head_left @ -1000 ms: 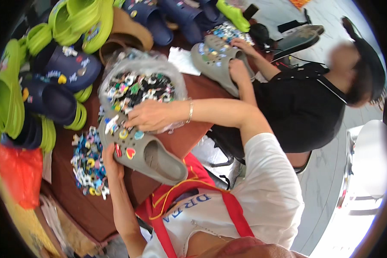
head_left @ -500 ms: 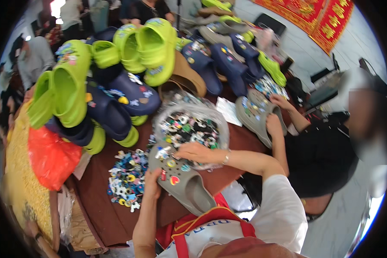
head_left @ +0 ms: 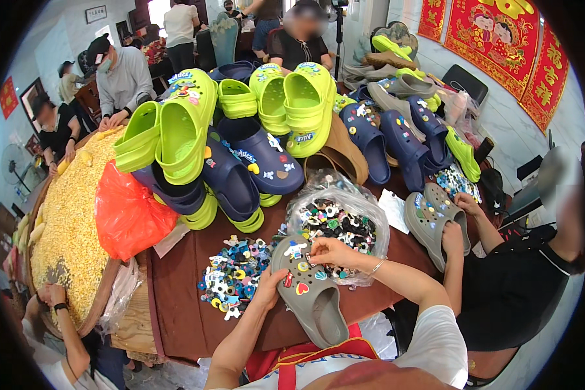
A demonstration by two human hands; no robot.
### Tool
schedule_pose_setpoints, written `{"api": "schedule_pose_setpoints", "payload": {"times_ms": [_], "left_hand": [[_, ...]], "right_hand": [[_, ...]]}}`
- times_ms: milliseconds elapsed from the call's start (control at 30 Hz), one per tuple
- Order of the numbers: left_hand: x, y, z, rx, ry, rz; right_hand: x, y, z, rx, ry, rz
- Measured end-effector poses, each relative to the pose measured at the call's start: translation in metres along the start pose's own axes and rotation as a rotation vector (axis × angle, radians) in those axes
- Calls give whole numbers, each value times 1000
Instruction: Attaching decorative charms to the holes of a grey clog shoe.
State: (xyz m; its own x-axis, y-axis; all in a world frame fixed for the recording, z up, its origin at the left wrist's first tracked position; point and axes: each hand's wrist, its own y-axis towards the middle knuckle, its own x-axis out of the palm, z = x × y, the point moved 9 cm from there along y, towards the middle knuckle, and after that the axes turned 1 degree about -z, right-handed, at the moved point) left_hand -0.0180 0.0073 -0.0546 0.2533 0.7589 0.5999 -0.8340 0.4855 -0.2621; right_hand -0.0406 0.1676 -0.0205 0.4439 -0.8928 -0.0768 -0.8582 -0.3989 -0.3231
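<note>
Grey clog (head_left: 311, 292) was held near the near edge of the brown table (head_left: 175, 312), toe pointing far-left, heel hanging over the edge toward the person. Several small charms were already set in its upper, among them a red heart shape. The left hand (head_left: 268, 288) was clasped on the clog's left side, thumb over the top, fingers wrapped under and mostly hidden. The right hand (head_left: 331, 250) was laid across the toe, fingertips curled and drawn together, apparently pinching a small charm against the upper; the charm itself was too small to be made out.

Just beyond the toe a clear bag of charms (head_left: 339, 224) stood open; a loose heap of charms (head_left: 234, 273) lay to the left on the table. Farther off, lime and navy clogs (head_left: 240, 149) were stacked, with an orange bag (head_left: 129, 214) to their left. On the right a second person's hands were seen on another grey clog (head_left: 432, 221).

Risks, as judged: the clog was only partly supported, so a hard press on the toe could tip it off the edge. A charm slipping from the pinch could be lost among the heap or on the floor. The right wrist lay close to the bag's rim; a snag there could spill it.
</note>
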Motion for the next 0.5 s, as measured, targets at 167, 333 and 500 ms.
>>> {"api": "schedule_pose_setpoints", "payload": {"times_ms": [167,333,500], "left_hand": [[-3,-1,-1,5,13,-5],[-3,-2,-1,4,15,-38],[0,-6,2,32,-52,-130]], "right_hand": [[-2,0,-7,86,-88,10],[-2,2,-9,97,-327,2],[8,2,-12,144,-280,-23]]}}
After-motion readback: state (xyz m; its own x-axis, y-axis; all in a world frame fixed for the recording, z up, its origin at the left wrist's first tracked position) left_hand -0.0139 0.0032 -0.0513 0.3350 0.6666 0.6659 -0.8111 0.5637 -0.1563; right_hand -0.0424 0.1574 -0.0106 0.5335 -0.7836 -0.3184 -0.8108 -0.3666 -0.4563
